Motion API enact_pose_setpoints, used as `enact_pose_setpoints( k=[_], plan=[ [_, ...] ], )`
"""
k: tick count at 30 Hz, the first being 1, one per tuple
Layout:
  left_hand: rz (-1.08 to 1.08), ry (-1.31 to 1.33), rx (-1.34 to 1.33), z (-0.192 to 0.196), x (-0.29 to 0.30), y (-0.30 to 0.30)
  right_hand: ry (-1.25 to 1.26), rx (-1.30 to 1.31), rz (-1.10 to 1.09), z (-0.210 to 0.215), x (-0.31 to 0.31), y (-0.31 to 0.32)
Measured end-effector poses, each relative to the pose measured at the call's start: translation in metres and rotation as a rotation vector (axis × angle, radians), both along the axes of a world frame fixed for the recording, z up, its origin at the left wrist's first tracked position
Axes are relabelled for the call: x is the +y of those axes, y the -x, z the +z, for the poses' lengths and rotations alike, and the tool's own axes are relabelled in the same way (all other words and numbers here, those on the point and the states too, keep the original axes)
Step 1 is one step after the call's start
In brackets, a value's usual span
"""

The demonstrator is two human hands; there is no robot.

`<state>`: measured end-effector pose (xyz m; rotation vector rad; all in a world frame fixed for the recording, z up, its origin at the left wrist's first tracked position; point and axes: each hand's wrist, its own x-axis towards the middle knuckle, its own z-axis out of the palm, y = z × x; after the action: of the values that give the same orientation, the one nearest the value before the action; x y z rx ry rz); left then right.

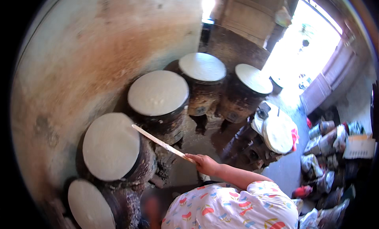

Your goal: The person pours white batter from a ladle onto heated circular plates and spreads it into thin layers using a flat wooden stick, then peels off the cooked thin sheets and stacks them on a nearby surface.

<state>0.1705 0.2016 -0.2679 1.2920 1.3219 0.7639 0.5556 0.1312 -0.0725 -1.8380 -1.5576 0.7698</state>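
Observation:
My right hand [203, 163] is closed around the near end of a long, flat, pale stick [160, 142]. The stick slants up and to the left, and its far tip lies at the upper right edge of a round white sheet [110, 146] stretched over a dark, soot-stained drum stove. Just beyond the tip stands a second white-topped drum [158, 92]. My forearm reaches out from a short white sleeve with a coloured pattern [237, 207] at the lower edge. My left hand is out of the picture.
Three more white-topped drums stand around: near left [89, 205], back middle [202, 67], back right [254, 78]. A stained wall [79, 63] curves along the left. A cloth-covered stack [276, 130] sits at right, with bags and tins [327, 150] beyond and a bright doorway [304, 51] behind.

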Motion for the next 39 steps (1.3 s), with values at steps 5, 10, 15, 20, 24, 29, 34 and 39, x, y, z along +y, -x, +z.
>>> enact_pose_setpoints(
  k=[5,10,15,20,24,29,34,39],
  plan=[
    [-0.206,0.080,0.162,0.054,0.011,-0.101,-0.019,0.046,-0.188,-0.016,-0.054,-0.058],
    [-0.489,-0.127,0.157,0.031,0.008,-0.198,-0.082,0.105,-0.362,-0.035,-0.108,-0.137],
    [-0.585,0.019,0.126,0.055,-0.018,-0.330,-0.040,0.155,-0.597,-0.032,-0.178,-0.228],
    [-1.066,-0.544,0.258,0.062,-0.022,-0.413,-0.114,0.151,-0.765,-0.030,-0.226,-0.299],
    [-1.180,-0.830,0.329,0.015,-0.004,-0.426,-0.302,0.146,-0.887,-0.040,-0.233,-0.338],
    [-1.295,-0.765,0.349,0.057,0.004,-0.480,-0.269,-0.035,-1.110,-0.033,-0.240,-0.407],
    [-1.290,-0.779,0.190,0.041,0.036,-0.538,0.166,-0.326,-1.136,-0.021,-0.224,-0.458],
    [-1.354,-0.844,0.224,0.023,0.064,-0.586,0.385,-0.595,-0.997,-0.014,-0.203,-0.448]
  ],
)
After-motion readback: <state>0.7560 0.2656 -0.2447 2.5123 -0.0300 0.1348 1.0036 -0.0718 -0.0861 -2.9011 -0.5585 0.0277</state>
